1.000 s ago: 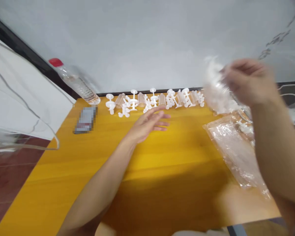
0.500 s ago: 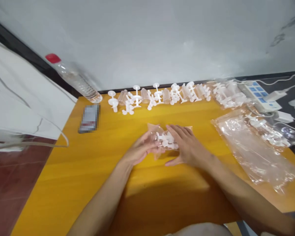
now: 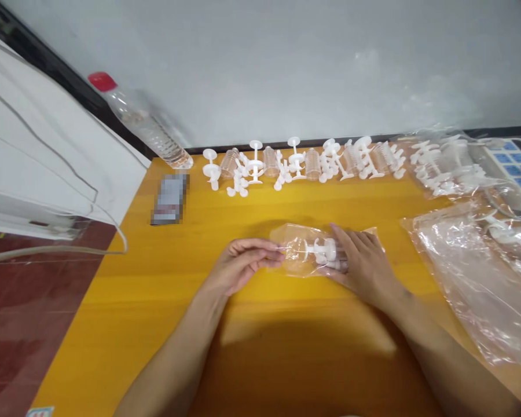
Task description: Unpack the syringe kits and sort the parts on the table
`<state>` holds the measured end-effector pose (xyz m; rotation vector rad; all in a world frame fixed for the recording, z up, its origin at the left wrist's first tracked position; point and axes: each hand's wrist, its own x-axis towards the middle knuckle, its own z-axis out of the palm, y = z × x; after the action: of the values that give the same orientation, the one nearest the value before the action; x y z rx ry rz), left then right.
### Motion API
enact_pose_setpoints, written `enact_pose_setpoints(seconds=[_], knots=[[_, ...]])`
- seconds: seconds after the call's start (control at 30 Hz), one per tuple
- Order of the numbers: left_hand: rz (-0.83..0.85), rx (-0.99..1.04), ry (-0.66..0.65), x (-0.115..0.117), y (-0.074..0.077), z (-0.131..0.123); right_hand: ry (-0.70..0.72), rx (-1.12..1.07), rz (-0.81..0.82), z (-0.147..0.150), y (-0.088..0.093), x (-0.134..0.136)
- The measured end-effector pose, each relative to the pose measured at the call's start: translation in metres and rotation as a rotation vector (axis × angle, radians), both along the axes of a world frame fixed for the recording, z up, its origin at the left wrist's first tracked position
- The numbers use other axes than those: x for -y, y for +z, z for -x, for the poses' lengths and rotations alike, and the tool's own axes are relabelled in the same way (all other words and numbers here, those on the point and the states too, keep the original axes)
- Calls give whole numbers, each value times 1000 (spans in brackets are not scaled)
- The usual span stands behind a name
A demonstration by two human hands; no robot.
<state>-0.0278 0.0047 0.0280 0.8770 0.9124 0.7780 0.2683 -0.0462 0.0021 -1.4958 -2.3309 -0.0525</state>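
Note:
A clear plastic bag (image 3: 293,263) with white plastic parts (image 3: 323,250) inside lies over the middle of the yellow table. My left hand (image 3: 247,263) pinches the bag's left end between thumb and fingers. Over the bag's right end, my right hand (image 3: 364,260) is wrapped around it, thumb on the near side and fingers on the far side. A clear ribbed piece shows partly beneath the right palm; the rest of it is hidden.
White plastic parts (image 3: 255,163) and clear ribbed cups (image 3: 312,164) form a row along the back. A bottle with a red cap (image 3: 147,127) and a blurred dark-edged object (image 3: 170,198) are at left. Right are filled bags (image 3: 451,165), flat empty bags (image 3: 473,284) and a power strip (image 3: 514,165).
My left hand has gone from holding the bag's body to pinching its left end, which now lies stretched out. My right hand has closed further around the contents. The view has shifted slightly.

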Motion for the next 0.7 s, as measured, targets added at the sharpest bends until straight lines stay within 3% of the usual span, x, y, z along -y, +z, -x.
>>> enact_pose_setpoints(seconds=[0.2, 0.33, 0.5, 0.6, 0.7], knots=[[-260, -390, -115, 15, -1, -24, 51, -80, 22, 4, 0, 5], [-459, -474, -98, 23, -3, -39, 58, -136, -18, 9, -1, 7], [-697, -597, -182, 23, -8, -41, 113, -149, -52, 16, 0, 8], [-730, -714, -245, 23, -7, -38, 129, -134, -57, 16, 3, 8], [-658, -764, -308, 21, 0, -31, 95, -111, -53, 11, 5, 6]])
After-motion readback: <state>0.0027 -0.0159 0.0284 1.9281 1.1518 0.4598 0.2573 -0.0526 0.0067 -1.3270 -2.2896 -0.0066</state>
